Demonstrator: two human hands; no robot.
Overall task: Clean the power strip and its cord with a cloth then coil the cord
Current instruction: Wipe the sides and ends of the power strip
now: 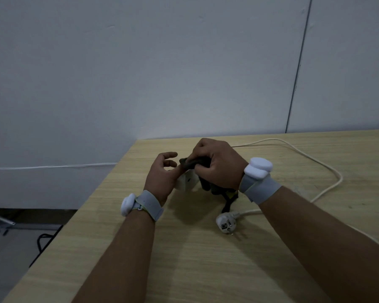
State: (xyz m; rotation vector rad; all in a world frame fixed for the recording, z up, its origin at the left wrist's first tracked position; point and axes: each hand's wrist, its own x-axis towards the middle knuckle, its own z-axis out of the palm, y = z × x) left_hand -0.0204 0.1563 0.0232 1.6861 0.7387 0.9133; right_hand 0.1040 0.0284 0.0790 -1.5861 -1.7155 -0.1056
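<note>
— Where is the power strip (186, 179) sitting just now?

— It is being held up just above the wooden table (206, 259), near the far left corner. Only a small white part of it is showing between the two hands.

— And what are the hands doing?

— The left hand (162, 174) is supporting the strip from the left side, with its thumb lying against the white body and its fingers spreading loosely in the air above. The right hand (217, 166) is gripping a dark cloth (192, 164), with the fingers curling tightly round it, and is pressing it against the top of the strip. More of the cloth is hanging down under that hand toward the table.

— Is the cord lying loose?

— Yes. The white cord (311, 159) is running out behind the right hand, looping wide across the table to the right and coming back to the plug (224, 224), which is lying on the table just in front of the hanging cloth.

— Anything on the arms?

— Each wrist is wearing a grey band (150, 204) with a white lump on it.
</note>
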